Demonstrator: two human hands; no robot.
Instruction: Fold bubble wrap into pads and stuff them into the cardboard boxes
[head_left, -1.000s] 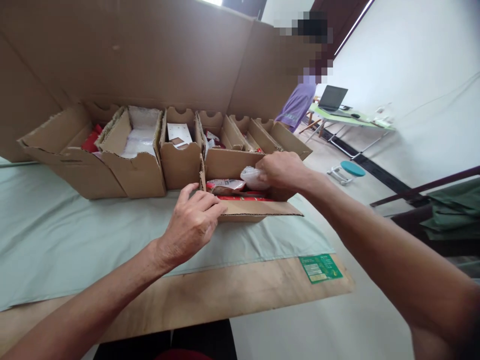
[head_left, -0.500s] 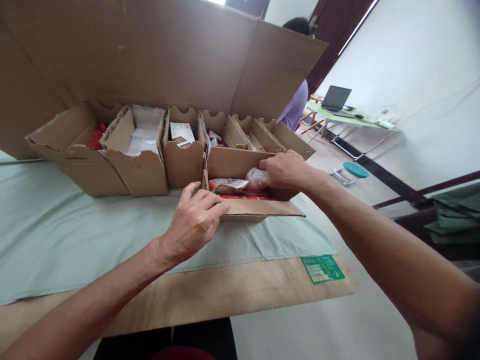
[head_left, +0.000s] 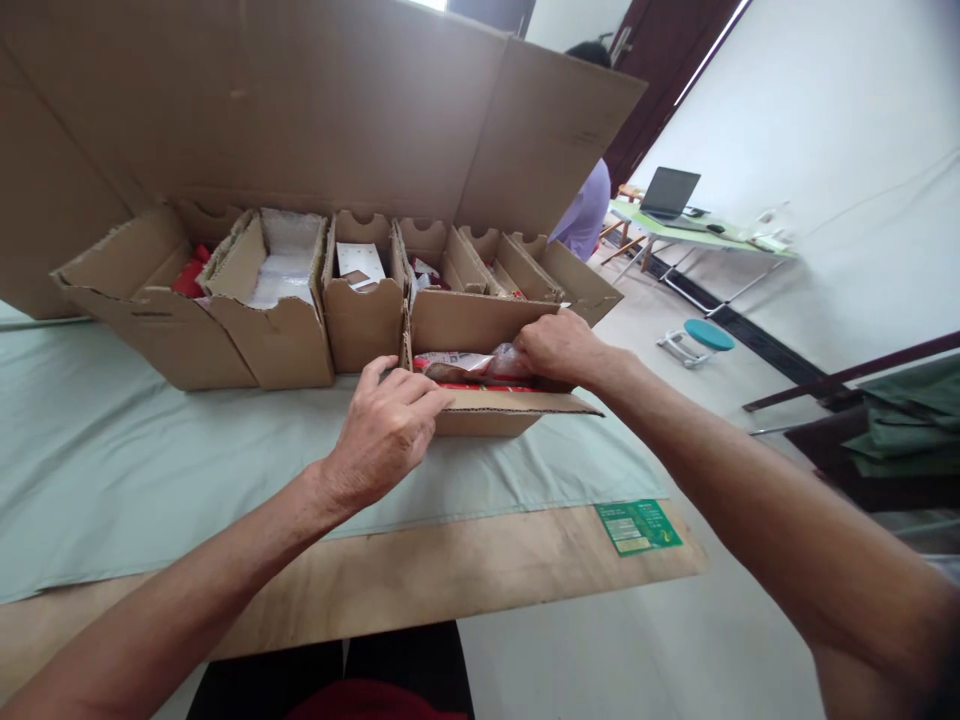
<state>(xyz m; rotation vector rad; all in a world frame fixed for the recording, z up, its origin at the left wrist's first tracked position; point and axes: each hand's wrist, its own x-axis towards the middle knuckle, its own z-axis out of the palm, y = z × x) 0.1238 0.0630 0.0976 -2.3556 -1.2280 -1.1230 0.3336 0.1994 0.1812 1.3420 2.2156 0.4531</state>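
Note:
A small open cardboard box (head_left: 491,425) stands at the front of the row. Inside are a white-and-red printed packet (head_left: 454,360), red packaging (head_left: 480,387) and a clear plastic bag (head_left: 506,362). My left hand (head_left: 390,425) is closed on the box's near left corner, its thumb along the front edge. My right hand (head_left: 559,345) reaches in at the right end, its curled fingers on the plastic bag; the fingertips are partly hidden.
Several cardboard boxes (head_left: 292,345) stand in a row behind, holding clear plastic packs, white card and red packets. A tall cardboard panel (head_left: 337,110) rises behind them. A green cloth (head_left: 187,480) covers the wooden table (head_left: 420,590). A person in a purple top (head_left: 589,210) is beyond.
My right hand has sunk slightly lower into the box, and the clear plastic bag has shifted down with it. My left hand stays at the corner. The view has moved slightly.

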